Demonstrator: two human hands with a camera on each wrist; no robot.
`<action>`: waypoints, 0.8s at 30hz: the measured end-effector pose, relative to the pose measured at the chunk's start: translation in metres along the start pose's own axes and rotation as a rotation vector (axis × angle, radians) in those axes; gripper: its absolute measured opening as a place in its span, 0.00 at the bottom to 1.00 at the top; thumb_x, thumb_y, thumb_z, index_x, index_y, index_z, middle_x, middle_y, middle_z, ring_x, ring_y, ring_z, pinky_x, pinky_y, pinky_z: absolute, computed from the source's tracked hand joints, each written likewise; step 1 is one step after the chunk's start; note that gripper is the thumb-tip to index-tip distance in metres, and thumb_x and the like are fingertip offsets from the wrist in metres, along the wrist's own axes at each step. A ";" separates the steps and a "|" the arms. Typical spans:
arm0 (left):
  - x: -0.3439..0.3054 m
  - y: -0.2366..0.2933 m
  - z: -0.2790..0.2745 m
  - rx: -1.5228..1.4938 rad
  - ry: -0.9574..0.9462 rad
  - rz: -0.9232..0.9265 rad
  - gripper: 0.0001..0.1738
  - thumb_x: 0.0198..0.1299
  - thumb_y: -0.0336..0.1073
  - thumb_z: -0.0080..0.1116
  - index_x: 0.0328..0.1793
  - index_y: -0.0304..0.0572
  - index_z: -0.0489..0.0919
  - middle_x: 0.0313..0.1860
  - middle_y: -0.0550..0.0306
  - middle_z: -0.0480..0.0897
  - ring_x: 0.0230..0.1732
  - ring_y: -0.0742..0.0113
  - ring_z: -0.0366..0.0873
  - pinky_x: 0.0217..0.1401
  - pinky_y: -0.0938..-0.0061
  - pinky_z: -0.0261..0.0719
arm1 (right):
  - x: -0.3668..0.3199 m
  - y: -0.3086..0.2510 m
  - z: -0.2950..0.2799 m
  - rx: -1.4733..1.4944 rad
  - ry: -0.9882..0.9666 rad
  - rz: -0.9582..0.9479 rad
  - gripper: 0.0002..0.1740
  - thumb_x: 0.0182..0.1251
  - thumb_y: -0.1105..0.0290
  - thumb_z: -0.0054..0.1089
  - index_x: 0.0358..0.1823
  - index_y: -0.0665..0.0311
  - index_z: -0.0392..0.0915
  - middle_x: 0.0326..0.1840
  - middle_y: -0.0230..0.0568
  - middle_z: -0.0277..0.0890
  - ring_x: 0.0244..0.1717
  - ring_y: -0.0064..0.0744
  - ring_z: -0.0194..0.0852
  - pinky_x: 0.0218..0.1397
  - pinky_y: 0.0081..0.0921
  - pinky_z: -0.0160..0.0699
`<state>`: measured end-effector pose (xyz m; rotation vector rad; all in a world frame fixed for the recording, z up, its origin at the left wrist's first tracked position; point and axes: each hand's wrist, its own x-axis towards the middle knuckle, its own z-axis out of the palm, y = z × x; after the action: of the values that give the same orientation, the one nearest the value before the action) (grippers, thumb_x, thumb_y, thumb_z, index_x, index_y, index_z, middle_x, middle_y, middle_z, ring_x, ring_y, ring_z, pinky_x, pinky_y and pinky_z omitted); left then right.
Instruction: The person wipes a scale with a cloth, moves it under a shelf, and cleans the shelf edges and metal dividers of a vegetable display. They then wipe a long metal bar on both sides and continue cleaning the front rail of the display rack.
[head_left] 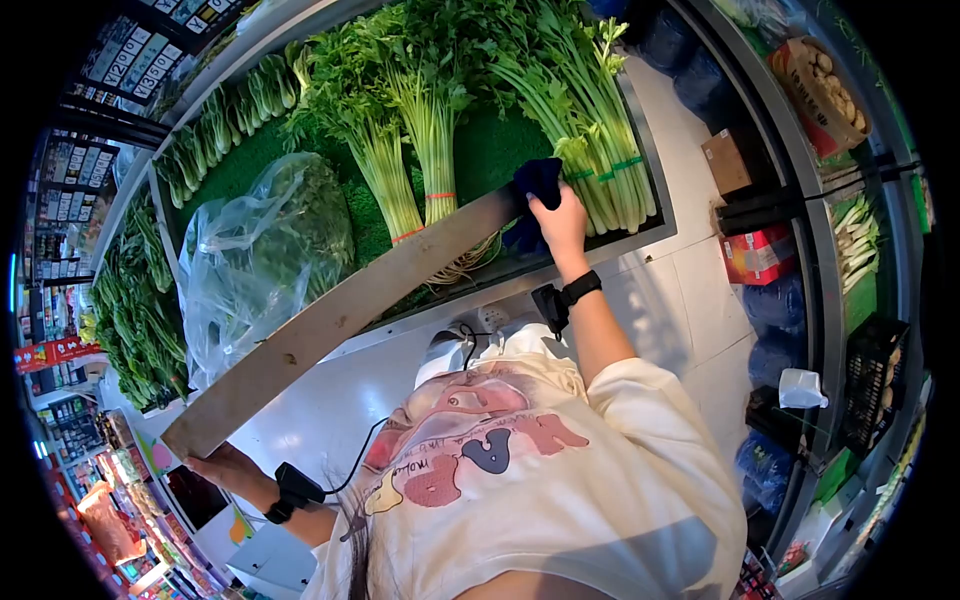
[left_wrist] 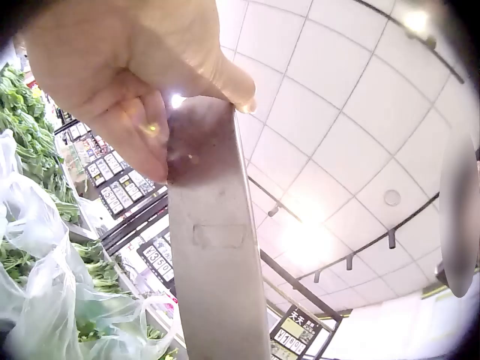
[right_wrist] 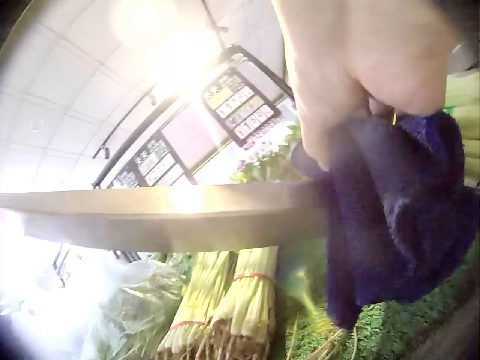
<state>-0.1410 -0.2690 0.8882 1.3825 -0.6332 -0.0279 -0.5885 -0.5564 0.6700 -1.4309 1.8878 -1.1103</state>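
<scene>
A long, flat greyish strip (head_left: 330, 318) with a few stains spans from one hand to the other above the vegetable stand. My left hand (head_left: 228, 472) grips its lower left end, thumb on one side and fingers on the other in the left wrist view. With my right hand (head_left: 563, 225) I hold a bunched dark blue cloth (right_wrist: 397, 217) round the strip's far end, which the cloth hides. Behind the strip lie celery bunches (head_left: 432, 130) tied with red bands. More celery (head_left: 605, 165) with green bands lies beside the right hand.
A clear plastic bag (head_left: 230, 265) of leafy greens sits on the stand's left part. Leafy vegetables (head_left: 135, 300) line the left edge. The stand's metal rim (head_left: 640, 240) runs in front of me. Boxes (head_left: 760, 255) and shelves stand at right, beyond the tiled floor (head_left: 690, 300).
</scene>
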 end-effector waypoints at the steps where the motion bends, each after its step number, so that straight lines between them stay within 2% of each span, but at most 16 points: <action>1: 0.000 0.001 0.001 0.014 -0.003 0.005 0.43 0.66 0.64 0.43 0.72 0.35 0.57 0.70 0.45 0.64 0.70 0.56 0.63 0.74 0.64 0.59 | -0.005 -0.006 -0.001 -0.037 -0.020 -0.026 0.29 0.50 0.58 0.68 0.49 0.71 0.74 0.45 0.57 0.77 0.47 0.56 0.75 0.51 0.42 0.74; 2: 0.000 0.000 0.002 0.023 -0.004 0.011 0.43 0.65 0.65 0.43 0.72 0.35 0.57 0.70 0.45 0.64 0.70 0.56 0.63 0.73 0.64 0.59 | -0.008 -0.018 -0.004 -0.074 -0.036 -0.055 0.28 0.49 0.59 0.68 0.48 0.71 0.74 0.44 0.57 0.77 0.47 0.56 0.75 0.50 0.43 0.74; 4: 0.001 -0.005 -0.002 0.026 -0.006 0.006 0.46 0.63 0.67 0.45 0.72 0.34 0.57 0.69 0.44 0.64 0.70 0.56 0.62 0.74 0.64 0.59 | -0.030 -0.050 -0.008 -0.003 -0.003 -0.225 0.21 0.48 0.65 0.65 0.42 0.70 0.74 0.38 0.57 0.76 0.41 0.58 0.74 0.44 0.44 0.74; 5: 0.000 -0.003 0.000 0.042 -0.007 -0.003 0.47 0.62 0.68 0.45 0.72 0.34 0.57 0.69 0.43 0.64 0.70 0.56 0.62 0.74 0.64 0.58 | -0.042 -0.071 -0.015 0.049 -0.054 -0.312 0.20 0.47 0.67 0.65 0.41 0.70 0.74 0.38 0.57 0.76 0.40 0.58 0.74 0.43 0.44 0.74; 6: -0.001 -0.001 0.003 0.056 -0.008 -0.012 0.48 0.62 0.69 0.45 0.72 0.33 0.57 0.69 0.43 0.64 0.70 0.55 0.62 0.74 0.64 0.58 | -0.051 -0.085 -0.016 0.073 -0.192 -0.345 0.22 0.46 0.67 0.65 0.42 0.69 0.73 0.39 0.55 0.76 0.41 0.56 0.74 0.45 0.43 0.74; 7: -0.002 0.000 0.006 0.068 -0.011 -0.022 0.48 0.61 0.69 0.46 0.72 0.33 0.57 0.69 0.43 0.64 0.70 0.55 0.62 0.74 0.64 0.58 | -0.066 -0.093 -0.014 0.062 -0.238 -0.400 0.31 0.49 0.66 0.67 0.55 0.71 0.71 0.50 0.55 0.76 0.50 0.55 0.74 0.56 0.40 0.73; 8: -0.002 -0.002 0.004 0.065 -0.018 -0.031 0.49 0.61 0.69 0.46 0.72 0.32 0.57 0.69 0.43 0.64 0.70 0.55 0.62 0.74 0.64 0.58 | -0.078 -0.097 -0.009 0.022 -0.231 -0.450 0.31 0.50 0.66 0.67 0.56 0.70 0.71 0.52 0.53 0.75 0.52 0.53 0.72 0.57 0.39 0.72; 9: 0.001 -0.008 -0.002 0.061 -0.026 -0.039 0.49 0.61 0.69 0.46 0.72 0.32 0.57 0.69 0.43 0.64 0.70 0.55 0.62 0.74 0.64 0.58 | -0.080 -0.098 -0.006 0.001 -0.192 -0.519 0.31 0.51 0.66 0.66 0.57 0.68 0.69 0.52 0.50 0.74 0.50 0.50 0.72 0.53 0.39 0.74; 13: 0.006 -0.026 -0.014 0.025 -0.018 -0.023 0.49 0.61 0.69 0.46 0.72 0.31 0.57 0.69 0.43 0.65 0.69 0.55 0.63 0.74 0.65 0.58 | -0.054 -0.076 0.004 -0.042 -0.157 -0.390 0.29 0.54 0.65 0.64 0.57 0.67 0.69 0.50 0.47 0.75 0.50 0.51 0.72 0.52 0.39 0.74; 14: 0.002 -0.026 -0.016 0.031 -0.018 -0.048 0.47 0.62 0.68 0.45 0.72 0.33 0.57 0.68 0.44 0.66 0.69 0.56 0.64 0.74 0.65 0.58 | -0.043 -0.070 0.005 -0.095 -0.136 -0.356 0.27 0.55 0.64 0.63 0.56 0.66 0.70 0.49 0.48 0.75 0.51 0.51 0.71 0.51 0.41 0.75; 15: -0.001 -0.026 -0.015 0.031 -0.007 -0.051 0.47 0.62 0.68 0.45 0.72 0.33 0.58 0.68 0.44 0.66 0.69 0.56 0.64 0.74 0.65 0.59 | -0.028 -0.063 0.006 -0.175 -0.154 -0.290 0.24 0.55 0.63 0.64 0.52 0.66 0.72 0.44 0.50 0.76 0.47 0.53 0.74 0.47 0.44 0.76; 17: -0.007 -0.024 -0.012 0.044 0.014 -0.063 0.47 0.62 0.67 0.46 0.72 0.33 0.58 0.68 0.43 0.65 0.69 0.55 0.64 0.73 0.64 0.59 | 0.005 -0.049 0.002 -0.308 -0.252 -0.100 0.24 0.56 0.61 0.63 0.52 0.65 0.75 0.41 0.56 0.78 0.43 0.56 0.76 0.47 0.44 0.76; 19: -0.011 -0.021 -0.007 0.046 0.027 -0.072 0.46 0.62 0.67 0.46 0.72 0.33 0.58 0.69 0.43 0.65 0.69 0.55 0.64 0.73 0.64 0.59 | 0.031 -0.037 -0.005 -0.356 -0.273 -0.021 0.26 0.57 0.58 0.63 0.54 0.66 0.75 0.42 0.57 0.78 0.43 0.57 0.77 0.46 0.45 0.77; 21: -0.013 -0.017 -0.005 0.042 0.034 -0.075 0.46 0.63 0.67 0.47 0.72 0.33 0.58 0.69 0.43 0.65 0.69 0.54 0.64 0.73 0.63 0.60 | 0.052 -0.002 0.002 -0.396 -0.181 -0.131 0.29 0.58 0.57 0.63 0.57 0.66 0.74 0.46 0.57 0.78 0.45 0.56 0.77 0.47 0.44 0.77; 22: -0.014 -0.016 -0.005 0.041 0.036 -0.078 0.46 0.63 0.66 0.47 0.71 0.33 0.58 0.69 0.43 0.65 0.69 0.54 0.64 0.73 0.63 0.60 | 0.062 0.009 0.003 -0.433 -0.206 -0.116 0.31 0.59 0.56 0.63 0.60 0.68 0.72 0.49 0.56 0.78 0.47 0.55 0.77 0.48 0.43 0.77; 24: -0.013 -0.015 -0.007 0.041 0.040 -0.077 0.45 0.63 0.66 0.46 0.71 0.33 0.58 0.69 0.43 0.66 0.69 0.54 0.65 0.73 0.63 0.60 | 0.071 0.021 0.006 -0.442 -0.176 -0.110 0.31 0.59 0.55 0.63 0.59 0.68 0.73 0.49 0.55 0.78 0.48 0.54 0.77 0.48 0.42 0.77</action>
<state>-0.1436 -0.2609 0.8691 1.4429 -0.5495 -0.0487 -0.6164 -0.6235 0.6542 -1.8227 2.0241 -0.6042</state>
